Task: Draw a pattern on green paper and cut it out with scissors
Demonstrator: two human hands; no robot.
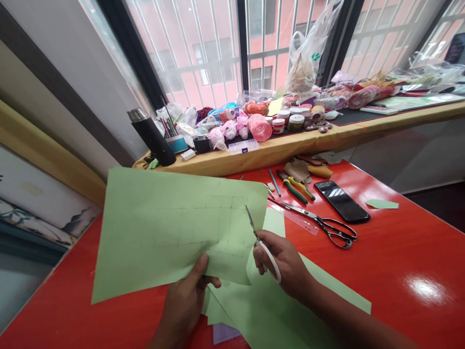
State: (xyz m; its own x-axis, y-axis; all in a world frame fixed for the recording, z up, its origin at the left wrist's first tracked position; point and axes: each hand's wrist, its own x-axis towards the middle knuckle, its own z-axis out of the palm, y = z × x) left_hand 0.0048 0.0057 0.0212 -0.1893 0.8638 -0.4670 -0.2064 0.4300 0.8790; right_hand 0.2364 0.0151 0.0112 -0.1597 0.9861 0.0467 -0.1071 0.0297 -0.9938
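My left hand (pixel 191 295) grips a large sheet of green paper (pixel 145 223) at its lower edge, thumb on top and fingers beneath. Faint pencil lines form a grid of long and short strokes on the sheet. In my right hand (pixel 281 259) is a pair of scissors (pixel 268 261) with white handles. Their blades point up and to the left at the sheet's right part, where the paper looks cut. More green paper (pixel 290 315) lies under both hands on the red table (pixel 407 257).
Right of the sheet lie large metal scissors (pixel 336 232), a black phone (pixel 341 201), green-handled pliers (pixel 296 189), a blue pencil (pixel 275 182) and a small green paper scrap (pixel 382 204). A black thermos (pixel 154 138), paint jars (pixel 296 122) and a plastic bag (pixel 303 63) stand on the windowsill.
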